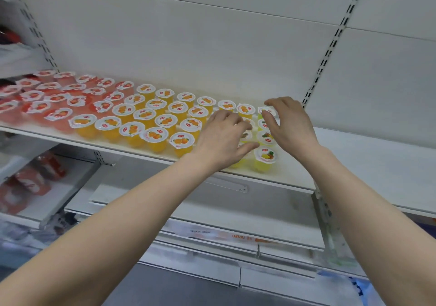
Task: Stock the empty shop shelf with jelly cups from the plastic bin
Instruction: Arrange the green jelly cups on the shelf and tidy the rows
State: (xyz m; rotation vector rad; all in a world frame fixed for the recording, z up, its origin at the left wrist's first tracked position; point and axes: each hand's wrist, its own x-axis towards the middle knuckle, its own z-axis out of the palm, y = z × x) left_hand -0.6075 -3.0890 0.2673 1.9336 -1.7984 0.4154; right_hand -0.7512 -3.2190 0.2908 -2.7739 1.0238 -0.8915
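A white shelf [295,173] carries rows of jelly cups: red ones [59,113] at the left, orange ones [155,136] in the middle and a few yellow pineapple ones [265,156] at the right. My left hand [221,138] lies on top of the yellow cups, fingers bent over their lids and thumb spread out; the cups beneath it are hidden. My right hand [291,126] reaches to the rear yellow cup [267,112], whose lid sits between curved forefinger and thumb. The plastic bin is out of sight.
Bare shelf board extends right of the yellow cups, past a slotted upright [330,53]. The white back panel [188,41] rises behind the cups. Lower shelves [212,213] hold red packets [30,180] at the left, and a price strip [236,235] runs below.
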